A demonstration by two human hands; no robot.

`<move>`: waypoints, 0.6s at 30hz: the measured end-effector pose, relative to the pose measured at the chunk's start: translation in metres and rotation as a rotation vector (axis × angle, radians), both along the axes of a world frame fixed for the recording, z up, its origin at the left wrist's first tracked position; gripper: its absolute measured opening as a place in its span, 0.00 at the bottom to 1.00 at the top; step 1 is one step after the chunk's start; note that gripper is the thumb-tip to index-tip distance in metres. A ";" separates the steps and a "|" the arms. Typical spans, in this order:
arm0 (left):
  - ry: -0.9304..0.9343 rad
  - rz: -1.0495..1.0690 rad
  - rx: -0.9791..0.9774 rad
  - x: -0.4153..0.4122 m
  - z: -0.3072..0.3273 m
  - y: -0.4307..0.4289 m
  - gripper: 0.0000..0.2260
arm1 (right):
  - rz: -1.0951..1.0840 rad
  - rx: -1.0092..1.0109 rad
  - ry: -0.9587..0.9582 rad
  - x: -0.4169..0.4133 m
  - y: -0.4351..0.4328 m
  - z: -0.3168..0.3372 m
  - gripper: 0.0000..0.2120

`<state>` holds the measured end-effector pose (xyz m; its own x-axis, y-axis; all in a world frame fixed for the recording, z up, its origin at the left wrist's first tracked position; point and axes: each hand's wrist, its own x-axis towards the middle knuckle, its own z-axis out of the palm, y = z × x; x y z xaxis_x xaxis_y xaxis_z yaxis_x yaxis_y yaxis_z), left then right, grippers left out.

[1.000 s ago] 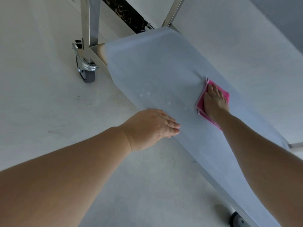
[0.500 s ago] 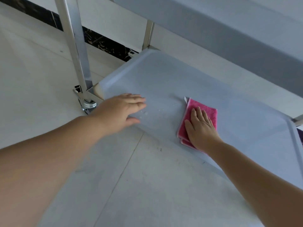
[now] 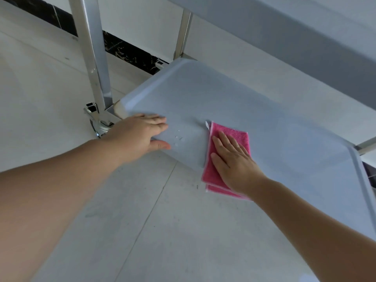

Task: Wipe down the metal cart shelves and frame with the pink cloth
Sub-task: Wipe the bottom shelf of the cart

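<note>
- Head view, only one given: lower shelf (image 3: 264,119) of the metal cart runs left-far to right-near; upper shelf (image 3: 284,27) cuts across top right.
- Pink cloth (image 3: 234,136): folded, flat on the lower shelf's near edge, about mid-length. Its near end overhangs the edge, above the floor (image 3: 142,220). Small white tag at its far-left corner.
- Right hand (image 3: 234,159): palm down on the cloth, fingers straight and a bit spread, pressing it onto the shelf; no pinch.
- Left hand (image 3: 138,135): flat on the shelf's near-left corner, fingers straight and together, thumb along the near edge. Looks like bracing, holds nothing.
- Water drops (image 3: 179,138) sit on the shelf between the hands, just left of the cloth, so that patch isn't wiped yet.
- Progress, my guess: mid-wipe on the lower shelf. Shelf right of the cloth shows no drops, poss. done; can't be sure.
- Left to do, as far as shown: near-left corner, near post (image 3: 91,47), far post (image 3: 183,33), caster (image 3: 99,129) area. Upper shelf: can't tell if wiped.
</note>
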<state>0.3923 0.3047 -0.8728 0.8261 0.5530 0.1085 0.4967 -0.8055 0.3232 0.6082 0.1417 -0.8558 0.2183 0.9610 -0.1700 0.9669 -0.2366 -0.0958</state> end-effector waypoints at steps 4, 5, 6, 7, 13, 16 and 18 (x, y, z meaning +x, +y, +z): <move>-0.062 -0.010 0.050 -0.001 -0.004 -0.003 0.46 | 0.003 -0.034 -0.049 0.016 0.016 -0.006 0.31; -0.068 -0.013 0.053 -0.003 -0.006 -0.002 0.43 | 0.005 -0.027 -0.052 0.020 0.021 -0.007 0.31; -0.077 -0.019 0.056 -0.005 -0.006 -0.002 0.41 | -0.004 -0.012 -0.049 0.025 0.026 -0.007 0.31; -0.083 -0.027 0.055 -0.006 -0.006 -0.001 0.39 | -0.018 0.005 -0.046 0.031 0.032 -0.006 0.30; -0.065 -0.084 -0.015 -0.012 -0.007 0.014 0.40 | -0.007 0.067 -0.095 0.078 0.077 -0.010 0.32; -0.061 -0.095 -0.043 -0.013 -0.005 0.018 0.33 | -0.065 0.110 -0.081 0.101 0.101 -0.012 0.27; -0.052 -0.116 -0.059 -0.013 -0.005 0.022 0.30 | -0.096 0.068 -0.121 0.116 0.119 -0.015 0.31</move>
<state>0.3793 0.3270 -0.8783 0.8789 0.4609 0.1232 0.3826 -0.8352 0.3950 0.7246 0.2609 -0.8712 0.3248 0.9430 -0.0722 0.9455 -0.3256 0.0009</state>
